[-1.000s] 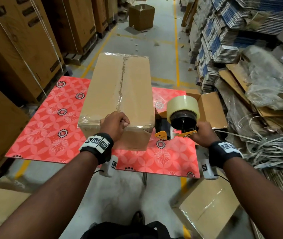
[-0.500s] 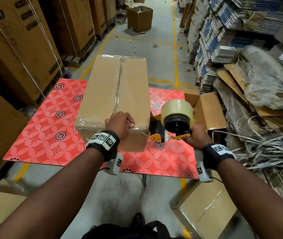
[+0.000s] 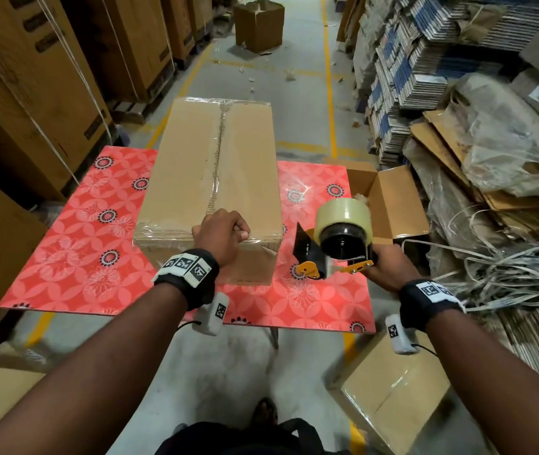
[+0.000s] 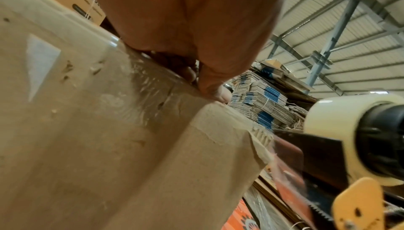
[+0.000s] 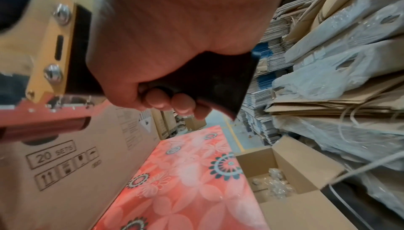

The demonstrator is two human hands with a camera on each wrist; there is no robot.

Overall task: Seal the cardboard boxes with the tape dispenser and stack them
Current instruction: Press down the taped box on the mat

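A long cardboard box [image 3: 215, 169] lies on the red floral table [image 3: 64, 257], clear tape running along its top seam and over its near edge. My left hand [image 3: 220, 233] rests as a fist on that near top edge; in the left wrist view its thumb [image 4: 210, 88] presses the taped edge of the box [image 4: 98, 138]. My right hand [image 3: 389, 267] grips the black handle [image 5: 207, 78] of the tape dispenser [image 3: 337, 244]. The dispenser, with its clear roll, is held just right of the box's near right corner.
An open box [image 3: 393, 198] with scraps inside stands by the table's right edge. A taped box [image 3: 393, 395] lies on the floor at lower right. Flat cartons and loose strapping [image 3: 491, 274] pile up on the right. Tall cartons [image 3: 31, 77] line the left.
The dispenser has drawn slightly right, away from the box's near corner. My left fist has stayed on the near top edge.
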